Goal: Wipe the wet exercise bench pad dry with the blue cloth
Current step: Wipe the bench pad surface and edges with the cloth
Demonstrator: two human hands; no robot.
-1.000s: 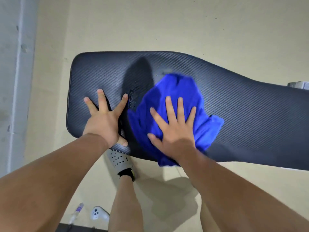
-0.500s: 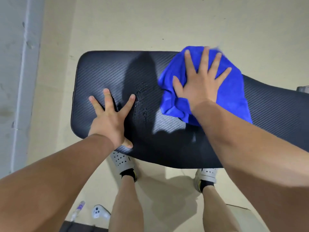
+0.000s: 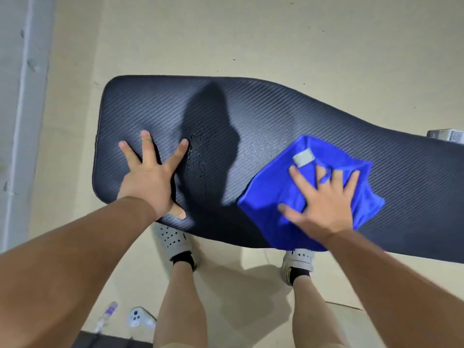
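Right hand (image 3: 324, 209), fingers straight, on blue cloth (image 3: 271, 187) (left hand (image 3: 150, 182) likewise on bench pad (image 3: 276, 116))

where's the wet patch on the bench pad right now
In the head view, the wet patch lies left of centre on the bench pad, just right of the left hand and well left of the blue cloth under the right hand.

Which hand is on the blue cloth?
The right hand, spread flat on the blue cloth. The left hand touches no cloth: it rests spread on the bare bench pad, beside the wet patch.
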